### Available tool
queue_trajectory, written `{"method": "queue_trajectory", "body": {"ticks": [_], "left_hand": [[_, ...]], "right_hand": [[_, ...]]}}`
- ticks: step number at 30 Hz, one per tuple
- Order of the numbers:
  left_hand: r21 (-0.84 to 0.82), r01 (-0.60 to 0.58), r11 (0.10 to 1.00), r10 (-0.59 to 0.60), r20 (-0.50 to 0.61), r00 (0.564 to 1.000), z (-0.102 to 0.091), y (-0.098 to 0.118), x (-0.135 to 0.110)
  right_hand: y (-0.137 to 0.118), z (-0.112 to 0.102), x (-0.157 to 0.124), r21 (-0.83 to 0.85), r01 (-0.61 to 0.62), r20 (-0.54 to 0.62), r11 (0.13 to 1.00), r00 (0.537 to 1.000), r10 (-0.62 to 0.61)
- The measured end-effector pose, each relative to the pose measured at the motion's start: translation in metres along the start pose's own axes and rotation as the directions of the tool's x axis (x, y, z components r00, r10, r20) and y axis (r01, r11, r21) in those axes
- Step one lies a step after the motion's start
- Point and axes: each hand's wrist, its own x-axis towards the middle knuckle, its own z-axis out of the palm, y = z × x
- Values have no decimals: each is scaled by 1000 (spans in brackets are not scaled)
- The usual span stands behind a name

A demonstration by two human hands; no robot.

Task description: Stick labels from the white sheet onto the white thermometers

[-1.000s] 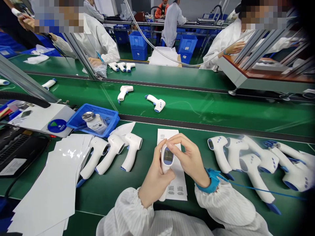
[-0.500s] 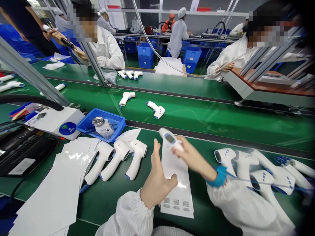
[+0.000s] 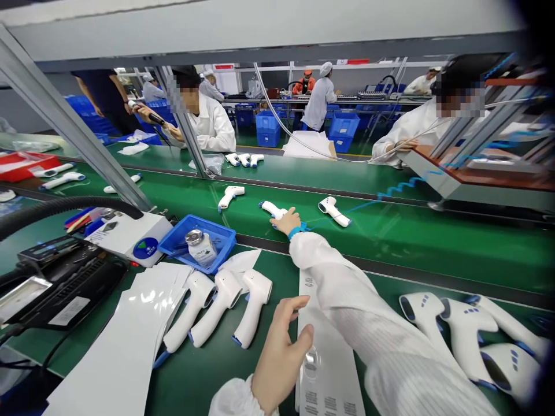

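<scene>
right grip (image 3: pixel 287 221) partly covers a white thermometer (image 3: pixel 271 209), closure and hold unclear; left grip (image 3: pixel 281 357) half open, empty.

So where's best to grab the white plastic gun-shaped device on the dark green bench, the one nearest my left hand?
I'd take the white plastic gun-shaped device by the middle of its slim handle, bringing your left hand in from the right. It lies with its wider head away from you and the handle slanting toward you; its nearest neighbour is on the left.
</scene>
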Motion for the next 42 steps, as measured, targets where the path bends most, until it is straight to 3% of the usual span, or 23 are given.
{"method": "queue_trajectory", "body": {"ticks": [2, 4, 5, 7, 8, 9, 10, 11, 13, 14, 15, 16, 18, 20, 24, 27, 36, 42], "left_hand": [[-4, 7, 1000, -7, -43, 999, -7, -1, -3], [-7, -42, 999, 40, -204, 978, -19, -4, -5], [10, -94, 996, 92, -331, 939, -25, -5, -6], [95, -209, 973, 226, -564, 794, -35, -7, -6], [143, -248, 958, 282, -623, 729, -39, -6, -4], [172, -271, 947, 317, -635, 705, -41, -6, -1], [166, -287, 944, 327, -601, 729, -41, -5, 3], [115, -292, 950, 307, -523, 795, -39, -4, 7], [-113, -214, 970, 182, -246, 952, -29, -3, 16], [-244, -130, 961, 112, -90, 990, -22, -4, 19], [-360, -45, 932, 58, 26, 998, -14, -6, 22], [-448, 19, 894, 19, 80, 997, -7, -8, 23], [-538, 55, 841, -45, 32, 998, 4, -13, 21], [-527, 40, 849, -84, -59, 995, 8, -18, 16], [-416, 83, 906, -111, -44, 993, 6, -28, 10], [-390, 81, 917, -99, -25, 995, 8, -34, 12], [-234, -4, 972, -17, -87, 996, 16, -38, 14], [-223, 8, 975, -18, -43, 999, 17, -38, 13]], "right_hand": [[-7, 0, 2, 44, 30, 17, 999, 999, -31], [-1, -14, 0, 87, 111, 32, 990, 993, -114], [5, -25, -3, 105, 167, 36, 980, 985, -172], [23, -50, -17, 135, 292, 61, 947, 951, -302], [33, -63, -28, 150, 351, 94, 924, 926, -366], [43, -74, -41, 168, 400, 143, 901, 894, -424], [52, -85, -56, 196, 451, 215, 871, 847, -487], [61, -92, -74, 239, 501, 300, 832, 777, -554], [75, -100, -111, 370, 584, 422, 722, 587, -691], [82, -100, -130, 422, 605, 420, 675, 530, -737], [88, -97, -149, 443, 614, 375, 653, 535, -757], [95, -93, -167, 425, 608, 296, 670, 606, -738], [110, -80, -200, 335, 538, 101, 773, 795, -598], [128, -66, -230, 288, 454, 21, 843, 877, -479], [158, -38, -275, 295, 375, 74, 879, 908, -412], [167, -23, -289, 314, 354, 12, 881, 926, -376], [163, -12, -285, 327, 331, -30, 885, 940, -340], [157, -10, -283, 293, 308, -24, 905, 949, -315]]}}
